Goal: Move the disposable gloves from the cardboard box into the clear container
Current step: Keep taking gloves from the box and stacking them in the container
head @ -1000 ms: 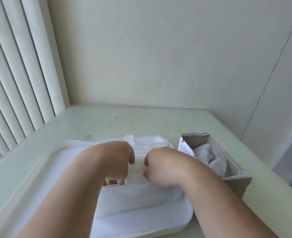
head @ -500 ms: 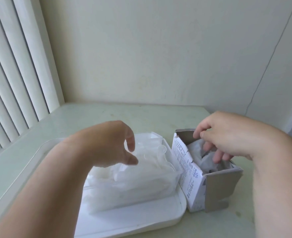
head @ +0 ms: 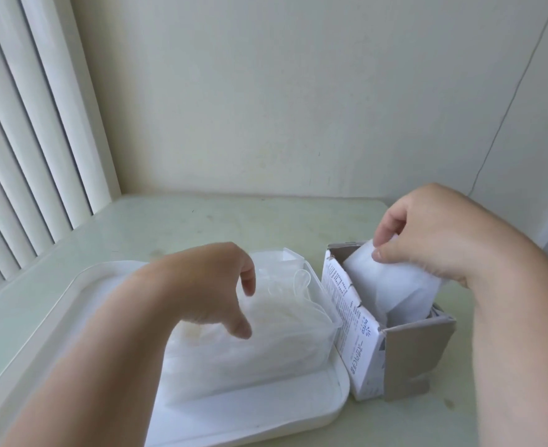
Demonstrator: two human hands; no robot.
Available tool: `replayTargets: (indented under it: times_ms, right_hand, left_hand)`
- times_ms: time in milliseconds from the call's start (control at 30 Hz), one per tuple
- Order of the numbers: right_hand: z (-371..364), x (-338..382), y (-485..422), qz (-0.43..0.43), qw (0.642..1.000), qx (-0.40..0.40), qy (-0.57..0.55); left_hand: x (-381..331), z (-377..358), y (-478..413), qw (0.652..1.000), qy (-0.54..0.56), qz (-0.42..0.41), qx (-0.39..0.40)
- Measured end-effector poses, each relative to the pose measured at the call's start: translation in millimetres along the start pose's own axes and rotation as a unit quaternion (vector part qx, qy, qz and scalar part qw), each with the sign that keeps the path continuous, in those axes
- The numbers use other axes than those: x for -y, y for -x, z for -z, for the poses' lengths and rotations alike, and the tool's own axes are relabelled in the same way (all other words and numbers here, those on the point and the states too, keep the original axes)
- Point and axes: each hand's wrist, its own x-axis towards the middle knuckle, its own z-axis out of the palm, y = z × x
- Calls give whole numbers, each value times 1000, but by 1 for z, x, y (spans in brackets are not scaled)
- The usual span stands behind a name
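Note:
An open cardboard box (head: pixel 356 321) with printed white sides stands at the right of the table. My right hand (head: pixel 427 230) pinches a stack of white disposable gloves (head: pixel 392 282) and holds it partly lifted out of the box. To the left, the clear container (head: pixel 266 337) sits on a white tray (head: pixel 72 301) and holds a pile of translucent gloves. My left hand (head: pixel 214 285) hovers over the container with loosely curled fingers, holding nothing.
The pale green table (head: pixel 201 221) sits in a corner, with a wall behind and vertical blinds (head: pixel 24 140) at the left. A thin cable (head: pixel 505 117) runs down the right wall. The box's grey flap (head: pixel 414 353) hangs open toward me.
Both hands were pressing gloves in the container. My right hand then moved to the box, reached in and now lifts a stack of gloves out. My left hand rose above the container.

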Motion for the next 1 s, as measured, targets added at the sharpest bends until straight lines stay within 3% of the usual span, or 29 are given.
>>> replayTargets:
  times_ms: [133,300,400,533,800,867,1000]
  right_hand:
    - [-2,-3,-2,3,999,26,22]
    - [-3,-3,-4,23,999,12,39]
    - [-2,-4,-6,41,998,-41,14]
    - [3,-2,-6,96,978,-171,-75]
    - [4,-9,-14,62,959,-228,-158]
    - [2,-8,-14,67,951,-223,-203]
    - [-7,-2,-13,78,947,-134,-280]
  left_hand:
    - [-6,5,3,994,55,-53,-78]
    - [-15,4,1,985,83,-96,-118]
    - [-19,1,-1,980,96,-107,-136]
    - [-25,1,-1,971,136,-120,-155]
    - [-31,-3,-2,937,239,-141,-213]
    - [-33,-6,-2,922,272,-167,-217]
    - [-38,-8,-3,887,352,-196,-226]
